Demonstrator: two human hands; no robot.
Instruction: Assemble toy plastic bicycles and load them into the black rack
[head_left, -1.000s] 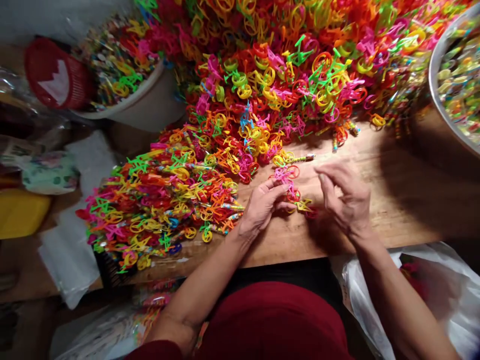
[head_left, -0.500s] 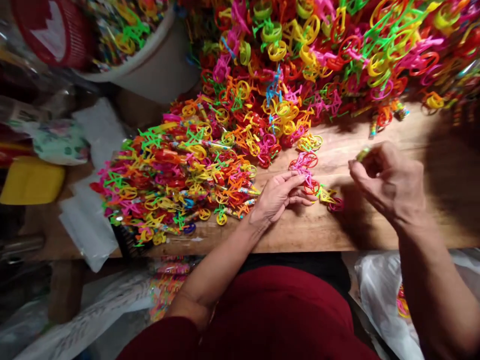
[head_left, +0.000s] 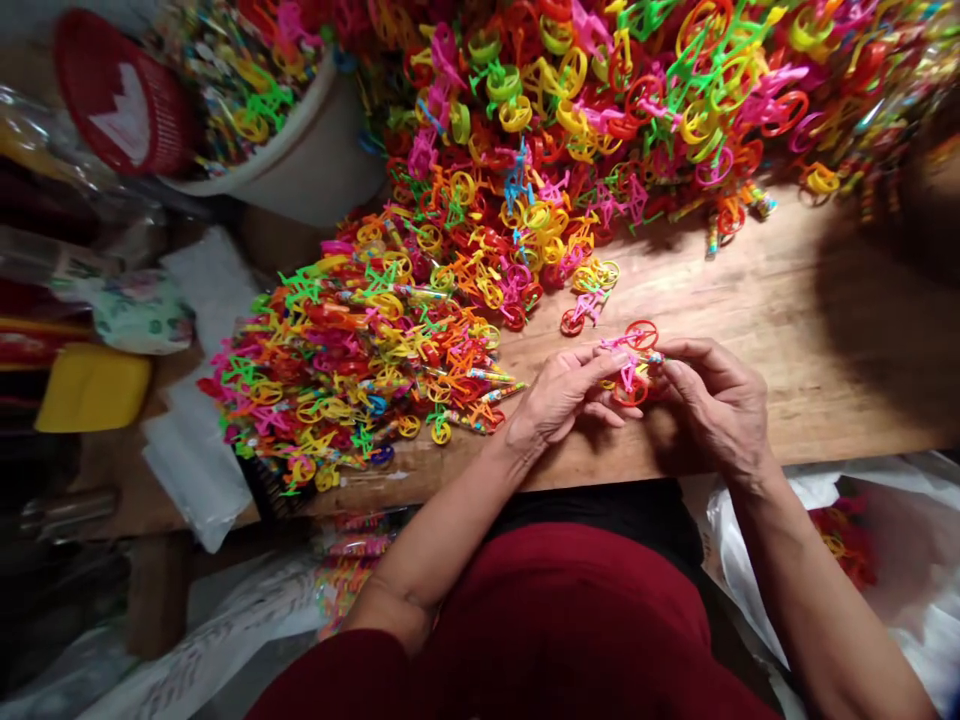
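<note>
My left hand (head_left: pixel 566 395) pinches a small pink plastic toy bicycle (head_left: pixel 628 376) with red wheels, just above the table. My right hand (head_left: pixel 720 400) meets it from the other side, thumb and fingertips closed on a small tube in a patterned wrapper (head_left: pixel 655 357). The tube's end touches or nearly touches the bicycle; the fingers hide how they join. Beyond the left fingers, another pink toy bicycle (head_left: pixel 592 304) lies on the wooden table (head_left: pixel 825 370). To the left is a heap of toy bicycles with wrapped tubes (head_left: pixel 360 360).
A large mound of colourful toy bicycles (head_left: pixel 570 110) covers the back. A white bucket (head_left: pixel 300 165) full of small wrapped pieces stands at back left, a red basket (head_left: pixel 124 95) against it. Plastic bags (head_left: pixel 206 420) lie at left; an open sack (head_left: pixel 915 560) sits below right.
My right hand has moved left and down, bringing its small piece to the bicycle in my left hand. My left hand stays nearly in place. The view has shifted slightly.
</note>
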